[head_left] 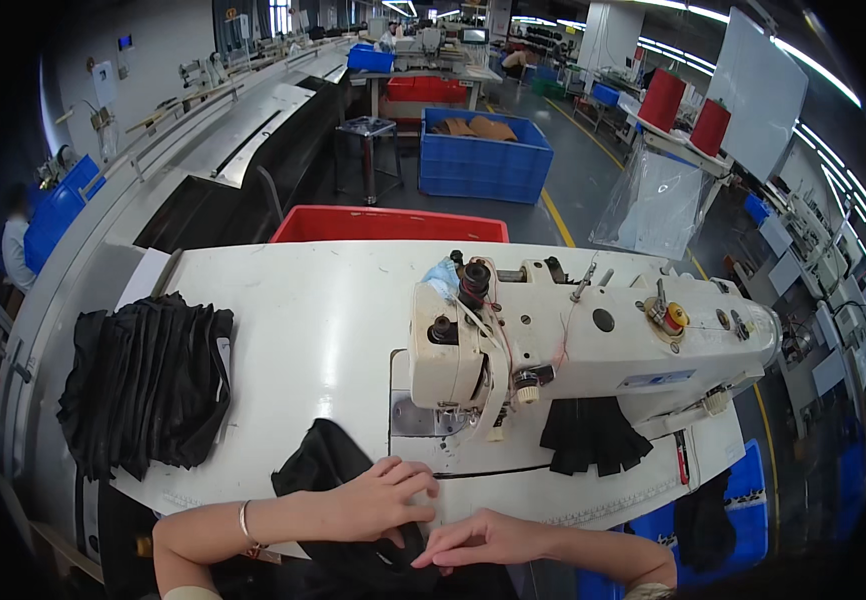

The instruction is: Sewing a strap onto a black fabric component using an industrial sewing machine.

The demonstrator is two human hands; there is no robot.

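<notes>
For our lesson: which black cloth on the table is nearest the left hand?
The middle cloth, partly beneath the left hand; the stack lies farther left, the fanned cloth farther right.

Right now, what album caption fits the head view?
Left hand and right hand handle black fabric beside a white industrial sewing machine.

Left hand (pixel 388 500), right hand (pixel 488 540): both bare.
Thin silvery bangle (pixel 245 522) on left, 7 o'clock; pale left sleeve (pixel 193 594), 7 o'clock; right sleeve (pixel 650 592), 5 o'clock.
</notes>
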